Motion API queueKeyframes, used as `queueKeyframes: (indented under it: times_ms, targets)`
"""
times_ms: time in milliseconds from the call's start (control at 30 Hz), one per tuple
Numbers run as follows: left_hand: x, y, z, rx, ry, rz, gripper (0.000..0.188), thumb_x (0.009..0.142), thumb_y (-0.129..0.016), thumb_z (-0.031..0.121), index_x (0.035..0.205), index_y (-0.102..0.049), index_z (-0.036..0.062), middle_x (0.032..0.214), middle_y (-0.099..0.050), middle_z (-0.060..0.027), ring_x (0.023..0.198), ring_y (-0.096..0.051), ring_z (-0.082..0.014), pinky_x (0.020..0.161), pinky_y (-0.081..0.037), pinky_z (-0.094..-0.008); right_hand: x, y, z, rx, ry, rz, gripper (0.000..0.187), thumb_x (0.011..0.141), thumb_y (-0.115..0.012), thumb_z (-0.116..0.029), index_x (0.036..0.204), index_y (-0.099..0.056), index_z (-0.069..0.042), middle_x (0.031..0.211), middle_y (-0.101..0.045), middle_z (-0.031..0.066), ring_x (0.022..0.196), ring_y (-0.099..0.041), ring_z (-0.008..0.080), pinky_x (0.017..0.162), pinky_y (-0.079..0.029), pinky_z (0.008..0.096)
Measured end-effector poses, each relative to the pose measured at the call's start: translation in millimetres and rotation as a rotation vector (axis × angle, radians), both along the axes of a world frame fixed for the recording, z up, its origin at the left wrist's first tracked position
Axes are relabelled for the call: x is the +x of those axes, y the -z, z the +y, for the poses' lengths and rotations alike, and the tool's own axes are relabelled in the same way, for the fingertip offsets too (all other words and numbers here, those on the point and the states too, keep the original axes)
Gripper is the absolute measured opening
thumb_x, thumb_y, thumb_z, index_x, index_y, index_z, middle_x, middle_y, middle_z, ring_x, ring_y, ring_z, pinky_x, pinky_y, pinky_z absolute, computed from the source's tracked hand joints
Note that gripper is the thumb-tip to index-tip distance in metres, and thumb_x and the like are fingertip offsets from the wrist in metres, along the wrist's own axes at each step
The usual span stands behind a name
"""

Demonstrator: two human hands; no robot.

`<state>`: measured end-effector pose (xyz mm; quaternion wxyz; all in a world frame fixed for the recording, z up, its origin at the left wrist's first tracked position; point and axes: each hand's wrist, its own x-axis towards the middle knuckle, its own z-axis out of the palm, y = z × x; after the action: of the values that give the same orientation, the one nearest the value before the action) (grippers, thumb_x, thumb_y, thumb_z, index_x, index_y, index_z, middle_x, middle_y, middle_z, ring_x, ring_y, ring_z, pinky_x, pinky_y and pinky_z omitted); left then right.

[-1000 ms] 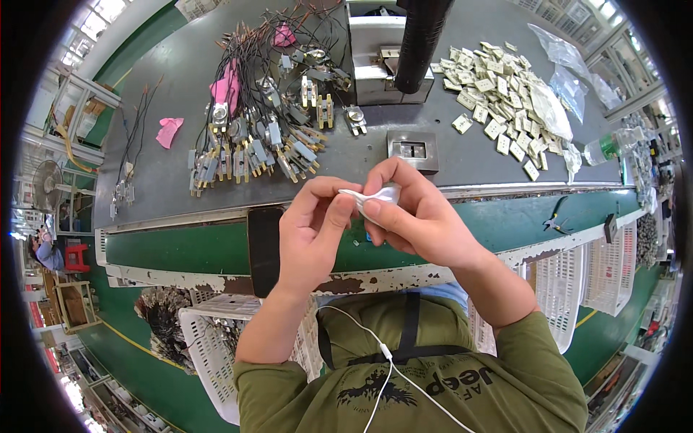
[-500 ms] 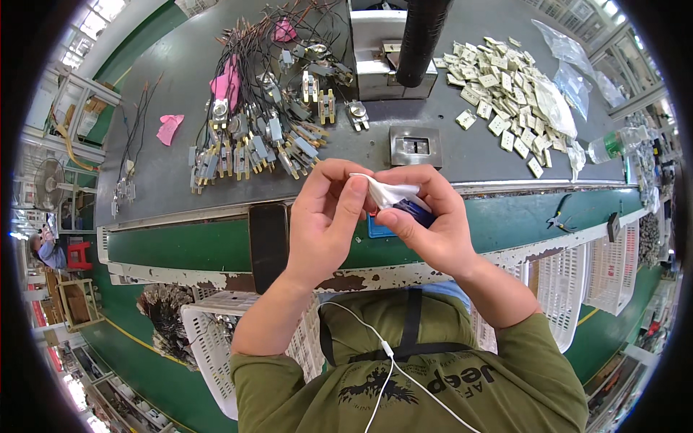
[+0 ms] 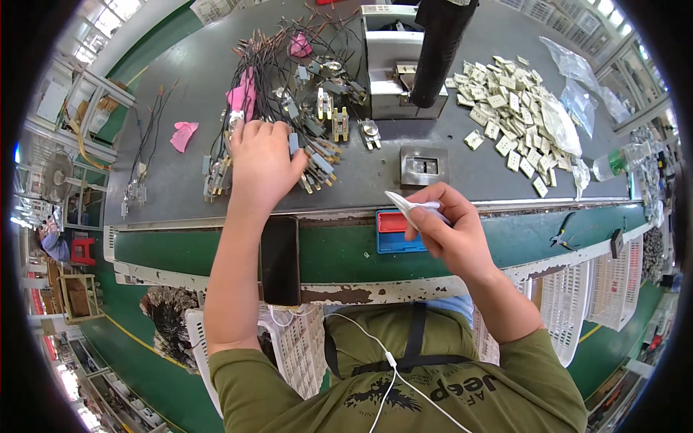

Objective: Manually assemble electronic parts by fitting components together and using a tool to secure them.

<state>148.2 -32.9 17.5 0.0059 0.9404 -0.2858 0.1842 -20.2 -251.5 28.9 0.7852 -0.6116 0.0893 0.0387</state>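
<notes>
My left hand (image 3: 266, 162) rests over a heap of small metal-and-grey electrical parts (image 3: 310, 177) with dark wires. Its thumb stands apart from the fingers, so it looks open; the fingertips bend down out of sight, and what they touch is hidden. My right hand (image 3: 455, 229) is closed on a folded white cloth (image 3: 411, 207), thin and soft-looking, above the bench's near edge. Below that hand lies a blue box (image 3: 399, 244) with a red inner piece. A metal block with a recess (image 3: 424, 167) sits beyond it.
Cream-coloured plates (image 3: 509, 119) lie heaped at right beside clear bags and a bottle (image 3: 613, 162). A machine with a black column (image 3: 442, 54) stands at the back. Along the near ledge are a phone (image 3: 280, 261) and pliers (image 3: 563, 232). White baskets (image 3: 563, 296) stand below.
My left hand has let go of the white cloth and moved left and away to the wired parts. My right hand keeps the cloth, slightly farther right. More of the blue box shows.
</notes>
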Motion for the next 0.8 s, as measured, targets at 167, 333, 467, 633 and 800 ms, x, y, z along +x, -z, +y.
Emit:
queueKeyframes:
  times_ms: [167,333,467,633,800]
  targets:
    - [-1,-1,-7,0.089,-0.015,0.056,0.032,0.074,-0.059,0.025,0.101,-0.056,0.0093,0.091,-0.062,-0.013,0.105,-0.051,-0.0303,0.102,-0.026,-0.0454,-3,8,-9,0.097,-0.003,0.02,0.013,0.088,-0.057,-0.016,0.096,-0.053,-0.007,0.064,-0.058,0.0048,0.042,-0.037,0.0035,0.039,-0.025,0.0173]
    - [9,-15,0,-0.373,-0.131,0.46,0.035,0.077,-0.05,0.019,0.109,-0.054,0.0051,0.087,-0.063,-0.017,0.083,-0.06,-0.0328,0.079,-0.045,-0.043,-7,10,-13,0.079,-0.004,0.092,0.011,0.089,-0.056,-0.017,0.095,-0.053,-0.009,0.059,-0.054,0.003,0.042,-0.038,0.0045,0.038,-0.024,0.0175]
    - [-8,-36,5,-1.021,-0.147,0.735,0.037,0.088,-0.042,0.016,0.121,-0.044,0.0002,0.096,-0.06,-0.0132,0.088,-0.063,-0.0221,0.074,-0.05,-0.0337,-8,9,-14,0.146,-0.004,0.135,0.012,0.089,-0.056,-0.019,0.095,-0.053,-0.009,0.062,-0.056,0.0037,0.044,-0.041,0.0051,0.04,-0.026,0.0176]
    - [-23,-24,30,-1.718,0.113,1.117,0.036,0.093,-0.044,0.024,0.12,-0.043,0.0002,0.102,-0.057,-0.0104,0.085,-0.063,-0.0221,0.077,-0.054,-0.0336,-5,7,-12,0.135,-0.059,0.136,0.017,0.089,-0.058,-0.022,0.098,-0.052,-0.008,0.069,-0.06,0.0062,0.049,-0.044,0.006,0.044,-0.031,0.0188]
    - [-29,14,52,-2.129,0.165,1.384,0.04,0.096,-0.041,0.031,0.121,-0.044,0.0,0.113,-0.055,-0.0149,0.084,-0.062,-0.0206,0.071,-0.054,-0.0282,-5,7,-12,0.078,-0.064,0.08,0.017,0.089,-0.058,-0.022,0.097,-0.053,-0.008,0.067,-0.059,0.0056,0.047,-0.042,0.0052,0.043,-0.029,0.0177]
